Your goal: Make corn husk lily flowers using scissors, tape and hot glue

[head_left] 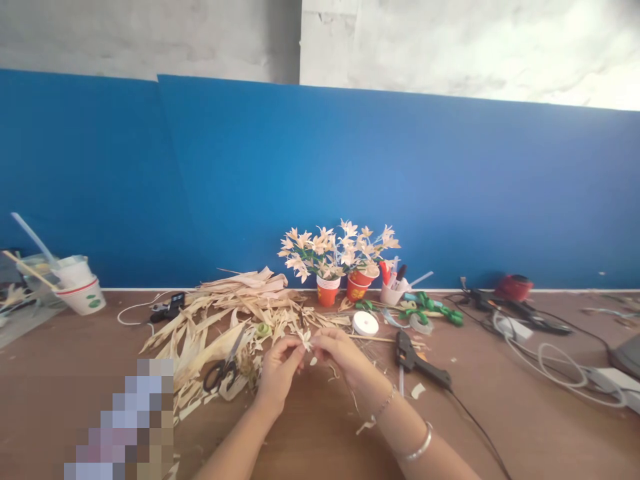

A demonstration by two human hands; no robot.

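Observation:
My left hand (277, 369) and my right hand (339, 351) meet over the middle of the brown table (75, 373). Both pinch a small pale piece of dried husk (307, 342) between their fingertips. Just behind them lies a heap of dried corn husks (225, 313). Black-handled scissors (221, 371) lie on the husks to the left of my left hand. A black glue gun (417, 360) rests to the right of my right hand, and a white tape roll (365, 323) sits behind it.
Two orange cups hold husk flowers (337, 253) against the blue wall panel. A white cup of tools (393, 288) and green ribbon (435, 308) lie right of them. Cables and a power strip (550, 353) cover the right side. Paper cups (80, 287) stand far left.

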